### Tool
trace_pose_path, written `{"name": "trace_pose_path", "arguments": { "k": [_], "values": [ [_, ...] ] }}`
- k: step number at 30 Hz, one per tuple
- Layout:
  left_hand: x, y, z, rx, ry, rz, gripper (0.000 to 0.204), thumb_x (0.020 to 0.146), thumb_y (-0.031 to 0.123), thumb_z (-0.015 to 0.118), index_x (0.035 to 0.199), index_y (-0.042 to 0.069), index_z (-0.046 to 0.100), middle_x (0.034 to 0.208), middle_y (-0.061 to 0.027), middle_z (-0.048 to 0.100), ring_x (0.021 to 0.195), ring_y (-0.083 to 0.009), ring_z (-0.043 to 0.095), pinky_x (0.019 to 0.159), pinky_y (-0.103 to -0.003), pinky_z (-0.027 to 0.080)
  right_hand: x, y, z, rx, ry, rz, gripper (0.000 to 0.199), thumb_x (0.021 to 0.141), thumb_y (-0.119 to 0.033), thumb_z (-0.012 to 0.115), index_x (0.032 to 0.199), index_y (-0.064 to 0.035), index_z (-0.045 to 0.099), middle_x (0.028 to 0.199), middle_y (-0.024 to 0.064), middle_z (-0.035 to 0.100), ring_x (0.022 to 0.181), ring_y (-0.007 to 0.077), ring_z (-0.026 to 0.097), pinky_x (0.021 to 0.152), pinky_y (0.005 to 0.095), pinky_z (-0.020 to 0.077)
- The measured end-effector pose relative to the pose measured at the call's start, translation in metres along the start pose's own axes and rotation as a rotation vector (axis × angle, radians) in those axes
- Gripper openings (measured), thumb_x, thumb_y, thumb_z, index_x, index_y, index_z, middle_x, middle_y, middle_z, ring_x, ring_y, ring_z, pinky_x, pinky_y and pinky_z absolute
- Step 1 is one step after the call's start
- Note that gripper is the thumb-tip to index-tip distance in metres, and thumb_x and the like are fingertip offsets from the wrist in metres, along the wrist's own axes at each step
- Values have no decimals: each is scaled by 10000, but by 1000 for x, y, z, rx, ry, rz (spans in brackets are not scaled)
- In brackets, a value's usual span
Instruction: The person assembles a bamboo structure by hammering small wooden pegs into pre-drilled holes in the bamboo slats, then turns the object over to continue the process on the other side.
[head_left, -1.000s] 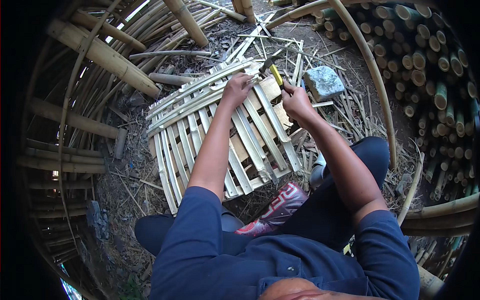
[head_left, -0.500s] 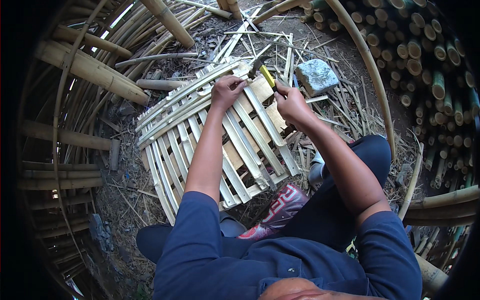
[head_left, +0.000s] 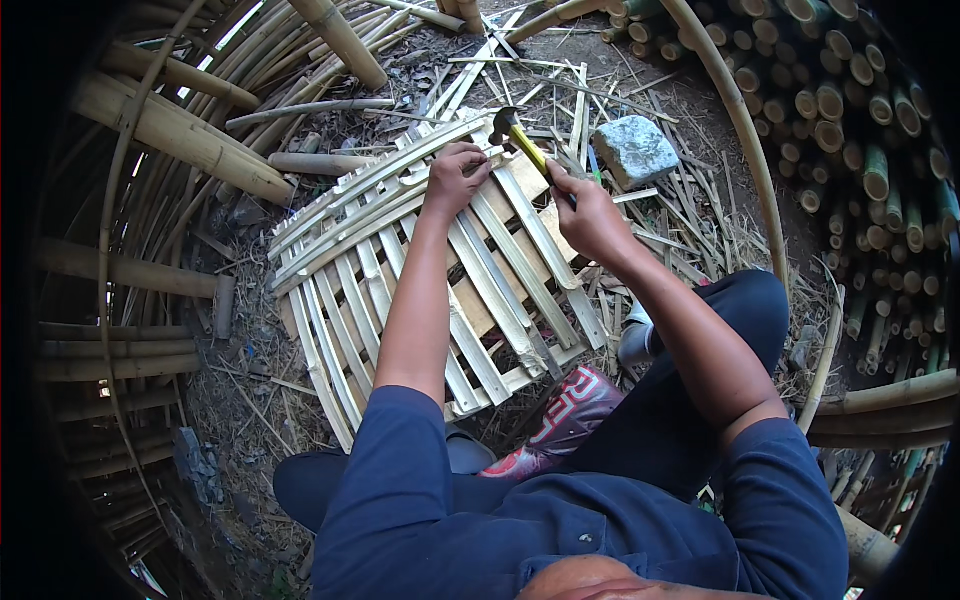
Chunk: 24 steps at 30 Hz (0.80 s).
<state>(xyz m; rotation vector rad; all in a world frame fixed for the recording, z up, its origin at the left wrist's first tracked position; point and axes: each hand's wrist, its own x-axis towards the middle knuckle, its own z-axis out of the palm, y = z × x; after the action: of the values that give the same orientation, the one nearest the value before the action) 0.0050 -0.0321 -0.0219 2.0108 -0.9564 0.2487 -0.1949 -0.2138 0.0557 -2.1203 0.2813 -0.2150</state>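
A slatted bamboo panel (head_left: 490, 291) lies on the ground in front of me, its split strips crossed by rails along the far side. My right hand (head_left: 590, 212) grips a claw hammer (head_left: 527, 148) by its yellow and black handle. The dark hammer head is over the panel's far right corner, just beyond my left fingers. My left hand (head_left: 457, 178) rests on that corner with thumb and fingers pinched together. Whatever sits in the pinch is too small to make out, and the fingers partly cover the strip ends there.
A pale stone block (head_left: 635, 152) stands right of the panel. Bamboo offcuts (head_left: 580, 110) litter the ground beyond. Stacked bamboo poles (head_left: 870, 170) fill the far right, and thick bamboo posts (head_left: 180, 145) stand left. A red printed bag (head_left: 548, 425) lies by my legs.
The hammer has swung left, its head now nearer my left fingers. My right hand has shifted slightly; my left hand keeps its pinch at the panel's corner.
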Motion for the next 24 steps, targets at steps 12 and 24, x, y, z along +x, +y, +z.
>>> {"name": "trace_pose_path", "arguments": {
  "k": [12,24],
  "values": [
    [-3,4,4,-31,19,-120,148,789,150,837,874,32,809,1000,-96,741,961,-251,703,857,-341,572,-14,-23,3,-276,-8,-45,508,1015,-125,467,1521,-163,497,814,281,680,759,448,684,739,563,516],
    [-2,4,3,210,172,23,90,709,266,872,780,215,849,1410,-11,607,1464,-298,373,1223,-485,245,-18,-5,13,-424,-37,-100,617,969,-86,477,1564,-246,443,708,253,643,653,422,668,639,552,513]
  ]
}}
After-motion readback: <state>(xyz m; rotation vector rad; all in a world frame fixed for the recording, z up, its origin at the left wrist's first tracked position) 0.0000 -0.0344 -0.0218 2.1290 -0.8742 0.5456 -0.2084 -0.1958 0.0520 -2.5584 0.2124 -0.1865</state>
